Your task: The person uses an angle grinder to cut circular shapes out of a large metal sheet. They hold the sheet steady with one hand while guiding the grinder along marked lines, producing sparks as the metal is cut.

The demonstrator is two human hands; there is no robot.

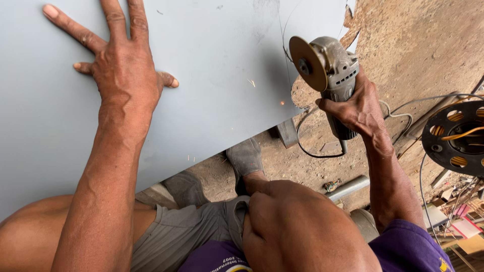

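No screens or signs are in view.

A printed patch (233, 263) sits on the purple shirt at the bottom edge of the frame, centre. It is white with a curved band of dark lettering and a yellow arc beneath; only its upper part is visible.

A small yellow mark (443, 265) sits on the purple sleeve at the lower right; its shape cannot be resolved.

Flat cardboard-like pieces (466, 227), pink, white and tan, lie in the clutter at the lower right corner. Whether they are packages cannot be determined.
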